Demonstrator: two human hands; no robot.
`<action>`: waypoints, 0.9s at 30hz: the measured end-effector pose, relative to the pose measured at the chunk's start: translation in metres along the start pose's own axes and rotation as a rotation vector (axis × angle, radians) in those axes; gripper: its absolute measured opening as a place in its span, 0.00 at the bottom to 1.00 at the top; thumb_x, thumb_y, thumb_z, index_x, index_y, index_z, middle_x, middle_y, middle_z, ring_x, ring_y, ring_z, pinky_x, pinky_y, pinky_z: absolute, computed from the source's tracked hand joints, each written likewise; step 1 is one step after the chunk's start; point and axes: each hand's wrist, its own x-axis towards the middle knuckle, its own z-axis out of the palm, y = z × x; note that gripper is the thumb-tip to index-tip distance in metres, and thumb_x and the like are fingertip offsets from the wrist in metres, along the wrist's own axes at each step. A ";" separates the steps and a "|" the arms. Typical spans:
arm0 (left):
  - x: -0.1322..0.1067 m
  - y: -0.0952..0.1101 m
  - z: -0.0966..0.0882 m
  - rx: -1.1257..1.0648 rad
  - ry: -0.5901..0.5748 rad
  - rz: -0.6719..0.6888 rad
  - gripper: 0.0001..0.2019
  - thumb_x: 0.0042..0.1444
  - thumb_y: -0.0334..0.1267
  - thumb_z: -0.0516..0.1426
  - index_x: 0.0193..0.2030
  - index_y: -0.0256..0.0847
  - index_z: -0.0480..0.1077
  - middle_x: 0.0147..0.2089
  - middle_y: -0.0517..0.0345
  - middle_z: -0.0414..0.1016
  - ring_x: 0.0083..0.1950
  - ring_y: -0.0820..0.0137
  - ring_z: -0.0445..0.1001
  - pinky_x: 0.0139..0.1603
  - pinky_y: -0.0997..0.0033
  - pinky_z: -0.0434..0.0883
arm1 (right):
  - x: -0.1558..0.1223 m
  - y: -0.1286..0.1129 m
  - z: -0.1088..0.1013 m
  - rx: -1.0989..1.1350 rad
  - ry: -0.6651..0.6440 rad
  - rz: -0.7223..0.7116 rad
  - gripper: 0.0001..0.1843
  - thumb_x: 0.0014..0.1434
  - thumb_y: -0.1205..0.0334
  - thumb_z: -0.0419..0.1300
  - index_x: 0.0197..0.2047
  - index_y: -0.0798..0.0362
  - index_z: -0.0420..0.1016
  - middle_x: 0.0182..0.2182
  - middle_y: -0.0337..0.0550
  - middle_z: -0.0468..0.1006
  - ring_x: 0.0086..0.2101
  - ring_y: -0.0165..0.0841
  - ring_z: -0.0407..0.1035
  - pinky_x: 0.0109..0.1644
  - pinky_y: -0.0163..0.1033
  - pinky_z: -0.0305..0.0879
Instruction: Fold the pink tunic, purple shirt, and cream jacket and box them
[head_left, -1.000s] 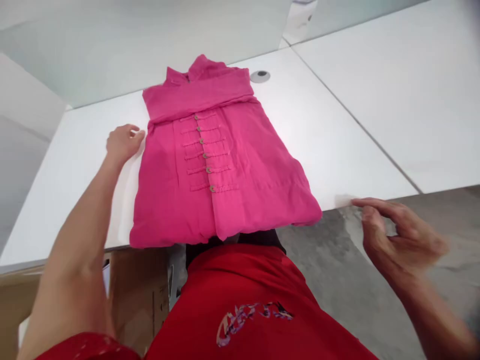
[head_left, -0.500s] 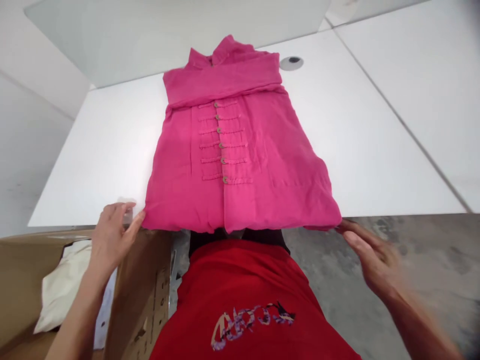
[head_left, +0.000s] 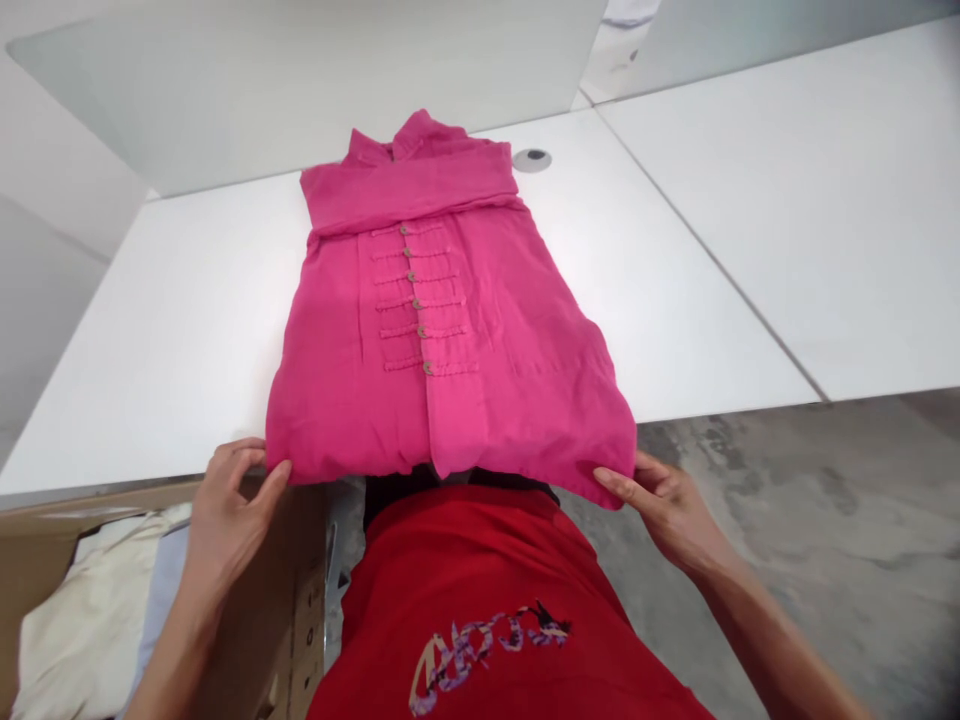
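Observation:
A pink shirt (head_left: 480,400) with a stand-up collar and a row of knotted button loops lies front up on the white table (head_left: 187,320). Its sleeves are folded across the chest, and its hem hangs just over the near edge. My left hand (head_left: 229,510) is closed at the lower left corner, thumb over the cloth and fingertips partly hidden behind it. At the lower right corner my right hand (head_left: 671,505) pinches the hem, thumb on top and fingers underneath. That corner is drawn down lower than the rest of the hem.
Below the table at left stands an open cardboard box (head_left: 300,590) with cream and pale blue cloth (head_left: 97,610) inside. A frosted partition (head_left: 300,90) rises along the back edge. A round cable hole (head_left: 534,158) lies right of the collar. A seam (head_left: 712,255) divides the tabletop.
My right hand has closed over the lower right corner and pulled it down. My left thumb now lies over the left corner. The view has shifted, so the shirt sits further left.

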 end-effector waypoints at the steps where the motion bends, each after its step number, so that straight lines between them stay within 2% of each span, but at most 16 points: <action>1: -0.003 0.002 0.000 -0.025 -0.028 -0.022 0.15 0.58 0.57 0.59 0.34 0.48 0.71 0.49 0.54 0.79 0.53 0.55 0.78 0.59 0.52 0.75 | -0.001 -0.001 0.001 0.020 -0.008 0.000 0.24 0.47 0.37 0.77 0.40 0.45 0.88 0.40 0.47 0.86 0.42 0.46 0.80 0.47 0.47 0.80; 6: -0.022 0.008 0.005 -0.232 -0.159 -0.201 0.17 0.58 0.59 0.60 0.41 0.48 0.72 0.38 0.60 0.81 0.40 0.61 0.81 0.43 0.62 0.79 | -0.006 -0.006 0.004 0.104 -0.051 0.015 0.23 0.48 0.40 0.77 0.43 0.44 0.86 0.40 0.46 0.86 0.42 0.44 0.80 0.48 0.46 0.79; 9: -0.032 0.005 0.013 -0.321 -0.154 -0.232 0.17 0.56 0.58 0.62 0.44 0.48 0.72 0.42 0.59 0.84 0.45 0.59 0.84 0.46 0.62 0.82 | -0.008 -0.013 0.005 0.057 -0.065 0.008 0.23 0.50 0.38 0.75 0.40 0.47 0.84 0.36 0.45 0.85 0.37 0.42 0.79 0.42 0.43 0.78; 12: -0.037 0.001 0.019 -0.309 -0.136 -0.220 0.21 0.56 0.57 0.62 0.50 0.49 0.72 0.48 0.56 0.85 0.49 0.57 0.85 0.51 0.59 0.82 | -0.011 -0.023 0.010 -0.105 -0.072 -0.085 0.22 0.55 0.37 0.70 0.36 0.49 0.81 0.32 0.44 0.83 0.32 0.39 0.76 0.36 0.41 0.74; 15: -0.039 -0.001 0.022 -0.250 -0.104 -0.199 0.21 0.57 0.58 0.61 0.51 0.50 0.72 0.48 0.56 0.85 0.49 0.55 0.85 0.50 0.58 0.83 | -0.014 -0.032 0.019 -0.304 -0.036 -0.227 0.21 0.60 0.39 0.64 0.32 0.50 0.76 0.27 0.42 0.77 0.27 0.36 0.70 0.31 0.39 0.68; 18: -0.038 -0.001 0.023 -0.218 -0.070 -0.179 0.21 0.57 0.59 0.61 0.51 0.50 0.72 0.46 0.56 0.85 0.48 0.54 0.85 0.48 0.57 0.83 | -0.017 -0.036 0.027 -0.407 -0.007 -0.270 0.20 0.63 0.41 0.59 0.31 0.50 0.72 0.23 0.39 0.72 0.22 0.32 0.64 0.27 0.37 0.61; 22: -0.040 0.000 0.024 -0.203 -0.030 -0.176 0.22 0.55 0.60 0.61 0.50 0.50 0.72 0.46 0.54 0.84 0.48 0.52 0.84 0.48 0.54 0.83 | -0.018 -0.031 0.029 -0.412 -0.005 -0.268 0.21 0.64 0.41 0.57 0.33 0.51 0.72 0.23 0.39 0.72 0.22 0.32 0.63 0.27 0.37 0.60; 27: -0.047 0.004 0.021 -0.140 0.047 -0.211 0.32 0.54 0.65 0.60 0.55 0.42 0.72 0.49 0.48 0.80 0.46 0.53 0.82 0.47 0.54 0.81 | -0.018 -0.021 0.015 -0.423 0.004 -0.311 0.23 0.67 0.43 0.55 0.27 0.51 0.67 0.22 0.39 0.69 0.23 0.30 0.63 0.28 0.36 0.59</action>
